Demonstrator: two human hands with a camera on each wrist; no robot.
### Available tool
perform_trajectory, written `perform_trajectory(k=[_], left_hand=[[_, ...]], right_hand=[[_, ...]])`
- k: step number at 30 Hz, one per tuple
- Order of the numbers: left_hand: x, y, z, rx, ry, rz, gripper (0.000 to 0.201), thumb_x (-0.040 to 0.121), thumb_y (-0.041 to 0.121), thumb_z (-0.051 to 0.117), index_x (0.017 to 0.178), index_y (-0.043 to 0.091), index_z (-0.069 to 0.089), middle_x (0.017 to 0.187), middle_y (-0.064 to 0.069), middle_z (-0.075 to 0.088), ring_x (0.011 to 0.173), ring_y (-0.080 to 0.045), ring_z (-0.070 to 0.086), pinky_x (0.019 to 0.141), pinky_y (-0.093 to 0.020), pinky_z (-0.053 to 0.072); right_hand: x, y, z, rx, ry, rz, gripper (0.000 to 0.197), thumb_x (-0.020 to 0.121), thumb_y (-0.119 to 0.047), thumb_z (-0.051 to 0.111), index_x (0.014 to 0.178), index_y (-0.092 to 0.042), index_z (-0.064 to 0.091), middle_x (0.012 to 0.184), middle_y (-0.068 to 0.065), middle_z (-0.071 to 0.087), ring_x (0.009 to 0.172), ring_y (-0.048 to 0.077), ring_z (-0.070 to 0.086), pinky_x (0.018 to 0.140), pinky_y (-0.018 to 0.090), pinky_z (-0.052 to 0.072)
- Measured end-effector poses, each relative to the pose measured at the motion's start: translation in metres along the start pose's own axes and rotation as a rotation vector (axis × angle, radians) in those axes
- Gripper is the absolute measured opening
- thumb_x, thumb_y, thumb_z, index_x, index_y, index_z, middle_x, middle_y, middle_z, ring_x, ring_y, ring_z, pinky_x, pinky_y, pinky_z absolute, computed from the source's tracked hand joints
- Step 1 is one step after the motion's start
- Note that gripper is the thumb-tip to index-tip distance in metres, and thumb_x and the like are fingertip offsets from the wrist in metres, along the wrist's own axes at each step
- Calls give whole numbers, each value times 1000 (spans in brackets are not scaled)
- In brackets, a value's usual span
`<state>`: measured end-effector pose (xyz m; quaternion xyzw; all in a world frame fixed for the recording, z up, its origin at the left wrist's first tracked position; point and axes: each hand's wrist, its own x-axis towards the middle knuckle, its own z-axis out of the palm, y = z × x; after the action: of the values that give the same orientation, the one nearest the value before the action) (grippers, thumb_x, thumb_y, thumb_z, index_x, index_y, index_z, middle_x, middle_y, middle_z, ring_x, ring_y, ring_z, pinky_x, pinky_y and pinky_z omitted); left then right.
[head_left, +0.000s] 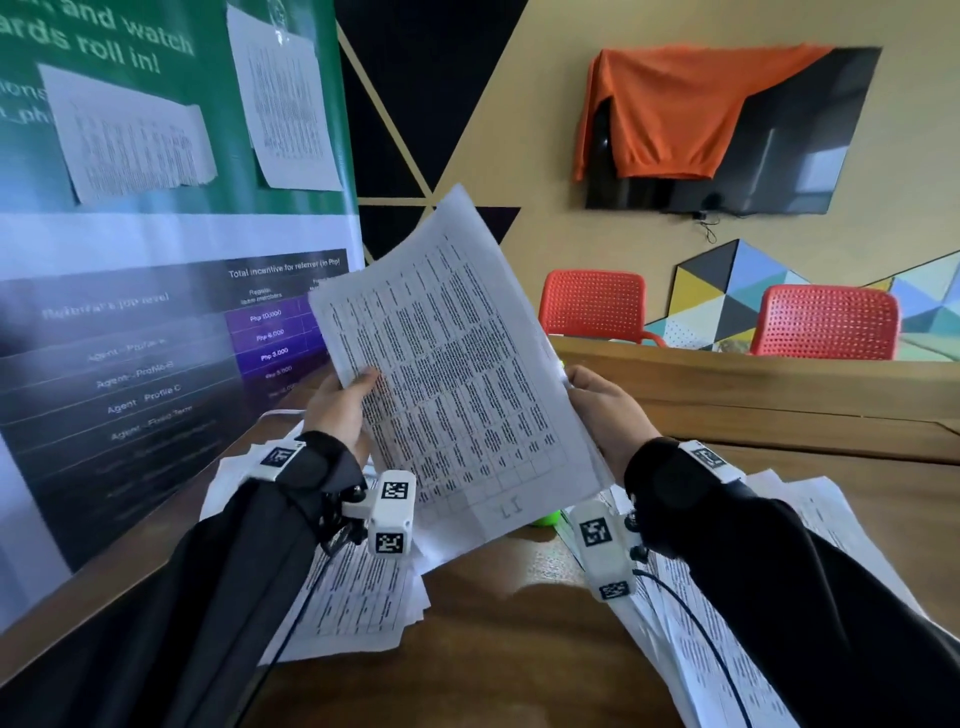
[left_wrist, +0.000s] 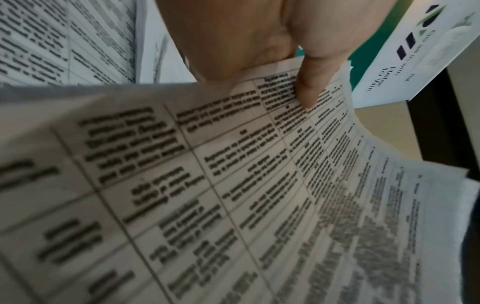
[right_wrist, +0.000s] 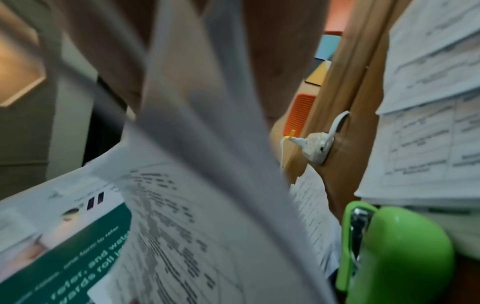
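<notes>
Head view: left grip (head_left: 340, 410) pinches the printed sheets (head_left: 457, 374) at their left edge, thumb on top; right grip (head_left: 608, 410) clasps the right edge. Sheets held tilted above the worktop (head_left: 493, 623), over loose paper piles (head_left: 358, 597).
</notes>
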<state>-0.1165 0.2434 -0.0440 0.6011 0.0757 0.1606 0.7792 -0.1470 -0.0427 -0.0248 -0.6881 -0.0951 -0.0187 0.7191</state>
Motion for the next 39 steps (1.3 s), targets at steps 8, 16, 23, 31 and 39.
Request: perform_trajectory(k=[8, 16, 23, 31, 39], left_hand=[[-5, 54, 4, 209, 83, 344, 39, 83, 47, 75, 110, 19, 70, 107, 8, 72, 102, -7, 65, 92, -29, 46], [-33, 52, -22, 282, -49, 406, 15, 94, 37, 66, 104, 27, 65, 105, 12, 70, 96, -1, 62, 80, -25, 43], [-18, 44, -43, 207, 190, 271, 23, 90, 38, 68, 103, 20, 63, 105, -6, 70, 96, -25, 65, 92, -35, 49], [-28, 38, -40, -214, 30, 32, 18, 92, 14, 66, 109, 16, 68, 110, -6, 71, 93, -23, 71, 77, -38, 59], [-12, 60, -120, 174, -42, 205, 51, 64, 33, 87, 113, 23, 72, 112, -9, 75, 104, -31, 71, 100, -57, 49]], right_hand=[[-1, -21, 10, -255, -42, -251, 24, 88, -8, 73, 110, -12, 64, 101, 6, 77, 94, 24, 74, 86, 41, 58], [-2, 13, 34, -327, -75, -195, 30, 98, -8, 57, 128, -13, 54, 118, 4, 71, 111, 21, 68, 100, 50, 52], [-14, 28, 43, -269, 73, -135, 51, 85, -31, 78, 125, -22, 48, 115, -2, 65, 100, 14, 68, 86, 37, 57], [-12, 15, 73, 234, 162, -45, 19, 89, 2, 60, 106, -5, 66, 102, 8, 74, 96, 30, 67, 80, 37, 54], [-10, 12, 44, -50, 198, -148, 26, 90, 1, 49, 96, -14, 70, 108, 16, 73, 100, 35, 70, 89, 52, 58]])
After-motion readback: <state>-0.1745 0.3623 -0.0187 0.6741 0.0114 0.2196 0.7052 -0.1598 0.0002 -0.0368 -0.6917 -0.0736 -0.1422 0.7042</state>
